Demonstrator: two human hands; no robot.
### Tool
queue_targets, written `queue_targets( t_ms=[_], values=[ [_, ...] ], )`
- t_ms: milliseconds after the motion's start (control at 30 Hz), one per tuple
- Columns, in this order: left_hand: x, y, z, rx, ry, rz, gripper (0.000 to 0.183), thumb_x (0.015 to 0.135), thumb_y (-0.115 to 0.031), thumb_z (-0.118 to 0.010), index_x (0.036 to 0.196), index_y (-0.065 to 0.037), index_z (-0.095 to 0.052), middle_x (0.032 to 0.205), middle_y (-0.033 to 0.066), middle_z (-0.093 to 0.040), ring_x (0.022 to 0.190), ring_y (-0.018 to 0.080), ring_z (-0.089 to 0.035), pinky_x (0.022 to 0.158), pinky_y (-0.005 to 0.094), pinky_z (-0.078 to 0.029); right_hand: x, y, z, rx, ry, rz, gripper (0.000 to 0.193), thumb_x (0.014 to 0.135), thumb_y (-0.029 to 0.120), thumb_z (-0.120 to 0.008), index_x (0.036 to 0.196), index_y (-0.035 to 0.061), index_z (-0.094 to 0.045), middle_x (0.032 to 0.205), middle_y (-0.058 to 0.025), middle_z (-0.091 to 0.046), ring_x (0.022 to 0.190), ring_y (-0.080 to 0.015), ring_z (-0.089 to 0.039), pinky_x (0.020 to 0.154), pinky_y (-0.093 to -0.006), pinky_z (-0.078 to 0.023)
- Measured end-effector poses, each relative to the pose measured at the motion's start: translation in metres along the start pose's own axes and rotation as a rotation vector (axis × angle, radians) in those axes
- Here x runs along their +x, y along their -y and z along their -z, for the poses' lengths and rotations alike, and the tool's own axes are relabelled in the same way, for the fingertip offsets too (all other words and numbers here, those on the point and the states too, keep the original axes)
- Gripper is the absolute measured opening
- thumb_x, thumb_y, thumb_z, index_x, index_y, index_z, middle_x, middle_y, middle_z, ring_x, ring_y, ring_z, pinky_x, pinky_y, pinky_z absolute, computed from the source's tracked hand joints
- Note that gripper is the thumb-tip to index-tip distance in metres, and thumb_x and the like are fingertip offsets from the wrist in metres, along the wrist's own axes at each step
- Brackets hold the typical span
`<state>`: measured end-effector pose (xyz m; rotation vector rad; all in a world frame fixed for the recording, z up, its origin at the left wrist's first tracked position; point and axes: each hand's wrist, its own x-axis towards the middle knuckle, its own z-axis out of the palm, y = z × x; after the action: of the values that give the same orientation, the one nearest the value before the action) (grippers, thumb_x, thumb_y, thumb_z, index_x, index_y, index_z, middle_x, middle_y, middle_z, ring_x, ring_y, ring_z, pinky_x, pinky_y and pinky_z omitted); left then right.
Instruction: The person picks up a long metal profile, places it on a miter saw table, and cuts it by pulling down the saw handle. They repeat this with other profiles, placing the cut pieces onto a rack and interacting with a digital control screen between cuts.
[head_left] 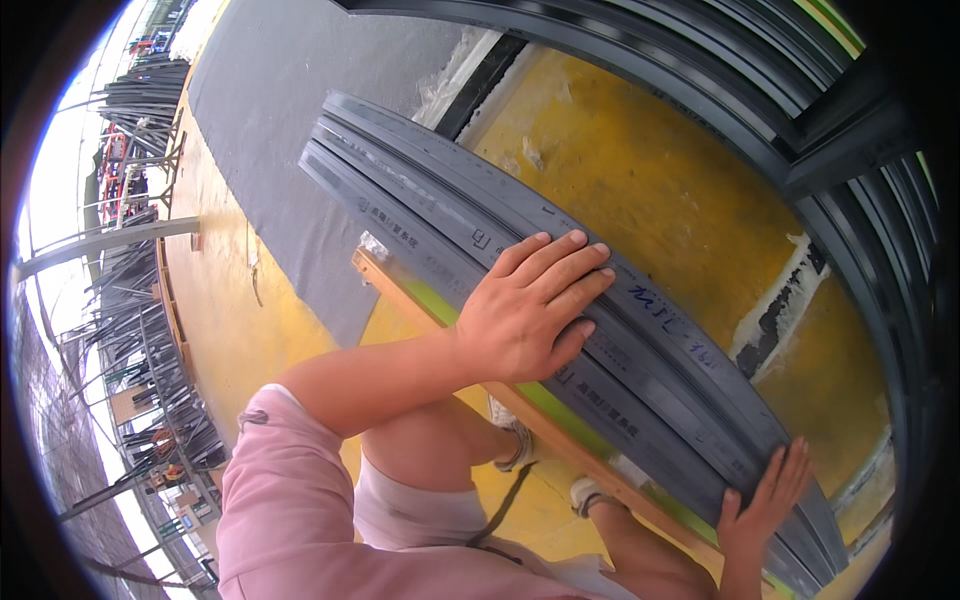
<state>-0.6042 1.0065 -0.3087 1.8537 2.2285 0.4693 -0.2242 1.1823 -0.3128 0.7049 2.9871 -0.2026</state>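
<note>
A long dark grey profile bar (420,190), grooved along its length and bearing printed and handwritten marks, runs slantwise from the upper left to the lower right. Whether it is one piece or several laid side by side I cannot tell. Flat on its middle rests my left hand (530,310), open, with the fingers stretched toward the far edge. My right hand (768,495) touches the bar close to its lower right end, fingers extended and thumb apart. Neither hand is wrapped round anything.
Under the bar's near side runs a wooden rail (520,405) with a green strip. Beyond lies a yellow floor (640,150), and a rack of dark profiles (700,80) curves along the upper right. A grey mat (290,130) covers floor at upper left; more bars (150,100) are stacked far left.
</note>
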Motion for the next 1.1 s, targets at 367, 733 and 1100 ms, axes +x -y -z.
queue_targets(
  t_ms=[367,733,1100],
  values=[
    [0.0,-0.012,0.015,0.023,-0.018,0.062,0.046,0.081,-0.022,-0.06,0.124,-0.006,-0.057,0.137,0.0094,-0.049,0.132,0.0278,-0.04,0.111,0.0442,-0.03,0.015,0.015,0.035,0.126,0.111,-0.095,0.064,0.086,0.032,-0.057,0.136,-0.0043,-0.041,0.148,-0.0246,-0.031,0.139,-0.0419,-0.025,0.114,-0.0558,-0.016],
    [-0.089,-0.166,0.097,-0.618,0.399,0.631,0.029,0.086,-0.021,-0.051,0.109,-0.004,-0.059,0.108,0.0219,-0.063,0.098,0.0393,-0.06,0.086,0.0475,-0.047,0.007,0.153,0.152,0.743,0.738,-0.584,0.038,0.09,0.03,-0.054,0.121,0.0087,-0.059,0.106,-0.0194,-0.066,0.102,-0.033,-0.063,0.086,-0.0384,-0.049],
    [-0.429,-0.065,0.294,-0.239,0.488,1.07,0.036,0.087,-0.025,-0.053,0.115,-0.004,-0.062,0.116,0.0219,-0.063,0.109,0.0382,-0.059,0.094,0.0453,-0.046,-0.247,0.139,0.259,0.747,0.728,-0.66,0.036,0.088,0.033,-0.055,0.11,0.0069,-0.066,0.112,-0.0188,-0.065,0.105,-0.0344,-0.061,0.091,-0.0397,-0.048]
  ],
)
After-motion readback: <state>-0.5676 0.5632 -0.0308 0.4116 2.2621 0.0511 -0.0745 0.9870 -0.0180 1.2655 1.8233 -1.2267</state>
